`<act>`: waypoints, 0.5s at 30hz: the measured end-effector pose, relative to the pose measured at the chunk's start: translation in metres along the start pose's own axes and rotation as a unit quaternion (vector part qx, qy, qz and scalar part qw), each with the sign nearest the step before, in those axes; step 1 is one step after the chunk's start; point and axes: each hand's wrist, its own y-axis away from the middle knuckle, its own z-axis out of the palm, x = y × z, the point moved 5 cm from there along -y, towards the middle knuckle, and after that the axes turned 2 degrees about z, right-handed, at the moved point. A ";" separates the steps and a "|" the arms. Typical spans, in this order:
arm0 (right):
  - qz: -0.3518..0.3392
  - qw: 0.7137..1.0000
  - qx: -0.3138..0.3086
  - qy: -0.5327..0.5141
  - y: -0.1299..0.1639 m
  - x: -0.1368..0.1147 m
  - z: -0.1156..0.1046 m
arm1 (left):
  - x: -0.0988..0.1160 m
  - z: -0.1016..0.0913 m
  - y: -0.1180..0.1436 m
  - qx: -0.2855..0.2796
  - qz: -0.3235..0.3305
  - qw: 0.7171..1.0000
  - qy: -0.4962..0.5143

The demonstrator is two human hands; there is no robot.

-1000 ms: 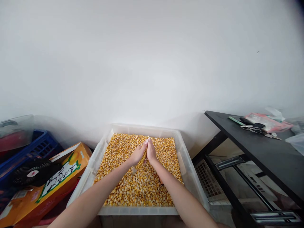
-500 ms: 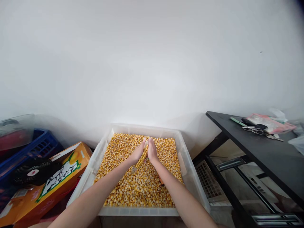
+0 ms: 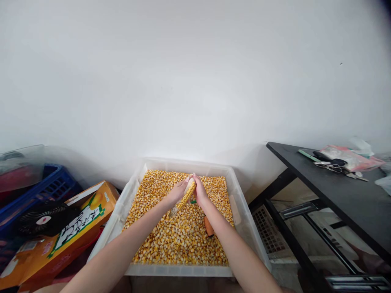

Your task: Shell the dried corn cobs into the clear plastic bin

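Observation:
A corn cob point(image 3: 185, 198), yellow with kernels and bare at both ends, is held tilted between my two hands over a clear plastic tub point(image 3: 241, 211) filled with loose corn kernels point(image 3: 180, 240). My left hand point(image 3: 179, 191) grips the cob from the left side. My right hand point(image 3: 200, 191) presses on it from the right, near its upper end. An orange object point(image 3: 209, 226) lies half buried in the kernels under my right forearm.
An orange juice carton box point(image 3: 61, 236) and a black fan point(image 3: 39, 221) lie at the left, with a blue crate point(image 3: 45, 189) behind. A black table point(image 3: 342, 191) at the right carries keys point(image 3: 332, 165) and packets. A white wall stands behind the tub.
The cob has tilted more, its upper end now showing between my fingertips. My right hand has shifted slightly right, uncovering the orange object in the kernels.

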 end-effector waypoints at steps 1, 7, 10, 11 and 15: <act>0.006 1.000 -0.008 -0.009 0.002 -0.003 0.002 | 0.005 -0.001 0.000 0.019 0.005 0.999 0.026; 0.154 0.970 -0.186 0.002 0.036 -0.015 0.033 | 0.023 -0.024 -0.009 0.144 -0.031 0.977 0.156; 0.195 0.942 -0.273 0.020 0.055 -0.017 0.045 | 0.021 -0.038 -0.011 0.187 -0.049 0.963 0.190; 0.200 0.938 -0.283 0.020 0.059 -0.016 0.046 | 0.018 -0.041 -0.010 0.195 -0.063 0.959 0.195; 0.186 0.942 -0.275 0.037 0.063 -0.003 0.037 | 0.012 -0.044 -0.007 0.222 -0.074 0.954 0.186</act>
